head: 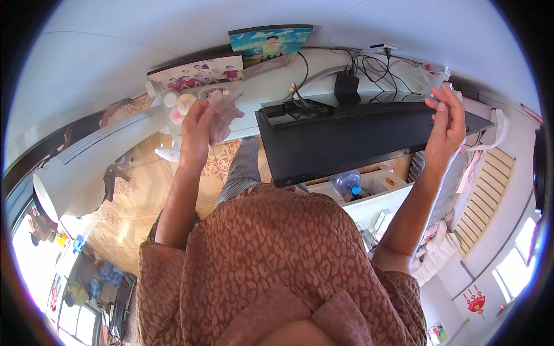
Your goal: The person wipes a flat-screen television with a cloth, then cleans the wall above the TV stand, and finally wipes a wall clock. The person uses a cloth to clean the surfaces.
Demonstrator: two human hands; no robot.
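Note:
My left hand (197, 125) pinches a crumpled pinkish cloth (225, 114) and holds it up over the left part of the white cabinet top (249, 114). In front of me is a black flat-screen television (342, 134), seen from above, with its top edge tilted toward me. My right hand (450, 119) is raised by the television's right end, its fingers slightly curled and apart. Nothing shows in it, though a clear plastic item (438, 82) lies right behind the fingertips. Several round-lidded containers (175, 104) stand close to my left hand.
Two picture panels, a group photo (199, 72) and a blue one (272, 43), lean on the wall. Black cables (372, 69) and a black box (346, 84) are behind the television. A white air conditioner (104, 134) stands left. Below, an open drawer (381, 184) holds a water jug (346, 181).

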